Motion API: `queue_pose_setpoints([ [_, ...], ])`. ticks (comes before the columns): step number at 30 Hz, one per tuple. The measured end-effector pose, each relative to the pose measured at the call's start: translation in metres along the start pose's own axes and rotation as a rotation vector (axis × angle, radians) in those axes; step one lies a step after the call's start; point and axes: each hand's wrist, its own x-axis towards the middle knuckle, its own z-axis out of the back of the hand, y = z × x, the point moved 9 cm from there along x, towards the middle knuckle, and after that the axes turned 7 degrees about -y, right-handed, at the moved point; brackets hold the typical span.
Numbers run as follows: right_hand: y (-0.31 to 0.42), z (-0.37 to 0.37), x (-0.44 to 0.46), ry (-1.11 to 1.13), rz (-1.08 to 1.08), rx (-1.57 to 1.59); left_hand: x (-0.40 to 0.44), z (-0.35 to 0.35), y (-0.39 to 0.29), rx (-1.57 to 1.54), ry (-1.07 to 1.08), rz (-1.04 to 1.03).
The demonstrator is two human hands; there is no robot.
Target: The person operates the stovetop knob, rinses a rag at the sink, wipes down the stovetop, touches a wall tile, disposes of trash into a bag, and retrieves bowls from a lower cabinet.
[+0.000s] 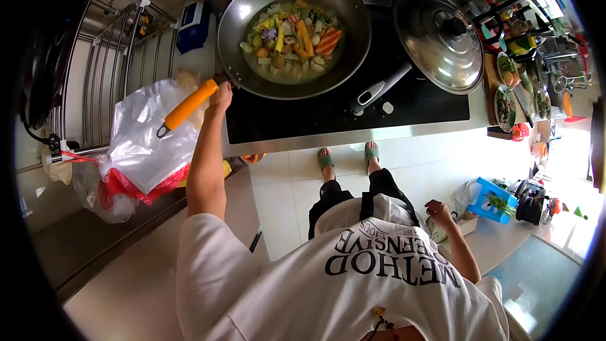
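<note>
On the dark cooktop stands a wide metal wok point(230, 57) with a long orange handle point(191, 108). My left hand point(221, 96) is closed round that handle near the wok's rim. In the wok lies a stew of mixed vegetables point(290, 44) in pale broth, with orange sticks and a striped orange-red piece. My right hand point(440, 213) hangs low at my right side, fingers curled in, with nothing visible in it. Right of the wok, a domed lid point(435, 44) with a dark knob and a long grey handle point(382, 88) rests on the cooktop.
The black cooktop point(303, 117) has a steel front edge. Plastic bags point(148, 126) hang on a metal rack point(129, 44) at left. Plates of food point(505, 107) and a knife point(522, 104) lie at right. A blue basket point(494, 200) with greens sits on the lower right counter.
</note>
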Motion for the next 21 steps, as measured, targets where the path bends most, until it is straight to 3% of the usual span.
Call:
queue_pose_setpoints([
  [3,-0.002,-0.012,0.004,0.028,0.021,0.034,-0.044,0.049,-0.04,-0.137,-0.024,-0.263],
  [7,-0.023,-0.041,0.011,0.095,0.012,0.035,-0.116,0.054,-0.04,-0.209,-0.014,-0.104],
  [11,-0.019,-0.055,0.024,0.053,0.09,0.02,-0.146,0.055,-0.064,-0.076,-0.053,0.067],
  [21,-0.016,-0.047,0.036,0.01,0.035,0.059,-0.133,0.0,-0.213,-0.296,-0.058,-0.018],
])
